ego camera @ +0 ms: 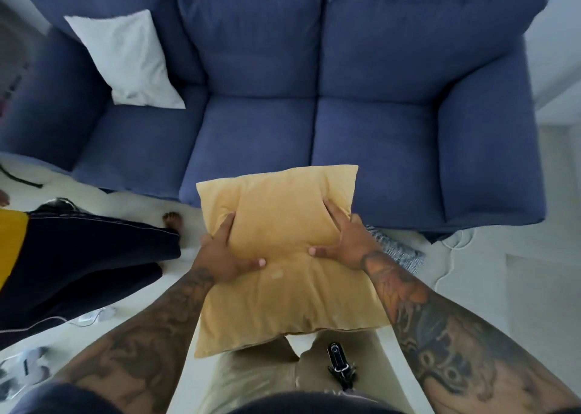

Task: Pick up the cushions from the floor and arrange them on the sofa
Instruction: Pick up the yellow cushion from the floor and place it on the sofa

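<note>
A mustard-yellow cushion is held flat in front of me, its far edge over the front of the blue sofa. My left hand grips its left side and my right hand grips its right side, thumbs pressed into the top. A white cushion leans upright in the sofa's left corner against the backrest and armrest. Part of a grey striped cushion lies on the floor by the sofa's front right, mostly hidden behind my right forearm.
Another person stands at the left in dark trousers, bare foot near the sofa's front. A white cable trails on the pale floor at right. A black cord lies at far left. The sofa's middle and right seats are bare.
</note>
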